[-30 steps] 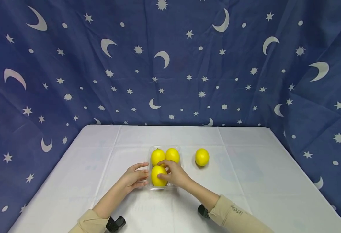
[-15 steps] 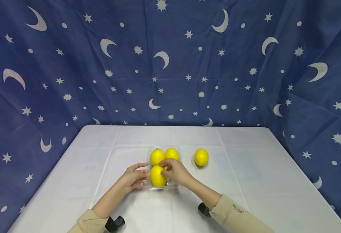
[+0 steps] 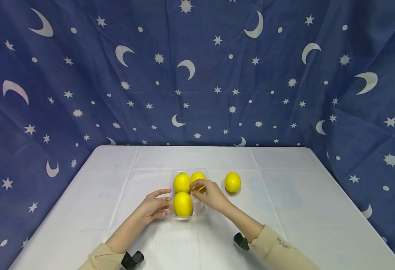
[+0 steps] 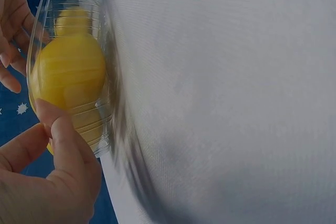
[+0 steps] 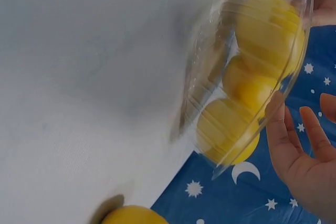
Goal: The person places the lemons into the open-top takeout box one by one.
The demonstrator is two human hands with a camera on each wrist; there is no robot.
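I see a white table in front of a blue backdrop printed with moons and stars. Between my two hands sits a clear plastic tray holding three lemons. My left hand rests against the tray's left wall, fingers relaxed and slightly apart, closing on nothing. Just beyond its fingertips lies the near lemon, and past that the far left lemon. My right hand hovers over the tray's right side, fingers loosely spread above the far right lemon, gripping nothing. A fourth, loose lemon lies on the table to the right of those fingers.

I judge the tray thin, light and flexible, likely to buckle if squeezed, so hold it by both side walls. The lemons look firm and smooth, and may roll.

A second ago my right fingers touched the near lemon; they have since lifted away toward the far right one.
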